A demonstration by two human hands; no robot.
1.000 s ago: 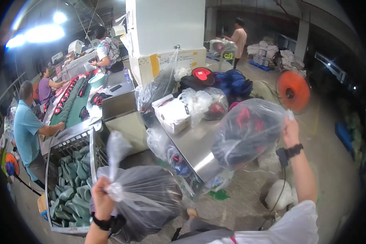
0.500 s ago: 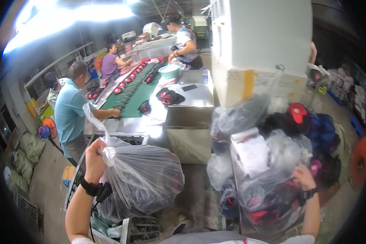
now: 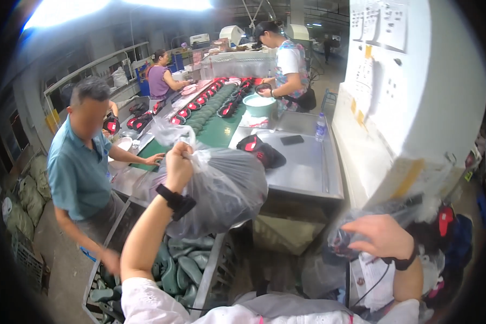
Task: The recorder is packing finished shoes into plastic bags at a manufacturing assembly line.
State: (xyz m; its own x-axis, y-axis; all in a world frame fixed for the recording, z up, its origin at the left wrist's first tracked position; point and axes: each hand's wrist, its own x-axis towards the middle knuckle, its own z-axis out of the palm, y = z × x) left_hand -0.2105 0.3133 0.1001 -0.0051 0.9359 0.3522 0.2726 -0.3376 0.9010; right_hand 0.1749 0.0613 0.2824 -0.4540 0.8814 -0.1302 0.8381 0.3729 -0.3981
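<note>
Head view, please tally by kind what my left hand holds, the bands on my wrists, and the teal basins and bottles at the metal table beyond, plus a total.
Translucent plastic bag, gathered at the neck, in your left hand: 1
Black wristbands: 2
Round teal basin: 1
Clear plastic bottle: 1
Total: 5
</note>
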